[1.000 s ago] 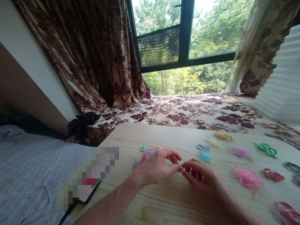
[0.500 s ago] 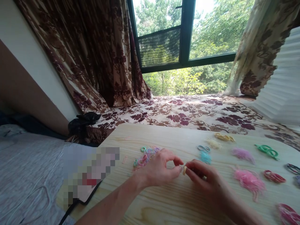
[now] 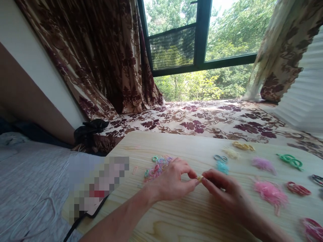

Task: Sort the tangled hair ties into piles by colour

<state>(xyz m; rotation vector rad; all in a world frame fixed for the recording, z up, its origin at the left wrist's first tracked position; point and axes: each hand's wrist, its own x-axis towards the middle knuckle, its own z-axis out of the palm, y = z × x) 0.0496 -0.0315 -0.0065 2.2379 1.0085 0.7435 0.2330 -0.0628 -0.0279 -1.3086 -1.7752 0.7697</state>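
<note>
While a heap of coloured bands (image 3: 156, 167) is being partly screened by the left hand (image 3: 173, 177), what seems to be a small yellow band (image 3: 199, 178) is being pinched between the thumb and fingertips of that hand and of the right hand (image 3: 227, 189), over the wooden table (image 3: 176, 216). Farther right, a pink tuft (image 3: 270, 192) and red bands (image 3: 298, 189) are being borne by the same table.

Across my pale wooden table (image 3: 176, 218), a mixed heap of coloured bands (image 3: 156, 167) lies left; to the right I have a turquoise clump (image 3: 222, 167), far yellow loops (image 3: 243, 146), a lilac tuft (image 3: 263, 164), green loops (image 3: 290, 161), a pink clump (image 3: 270, 192) and red loops (image 3: 298, 188).
</note>
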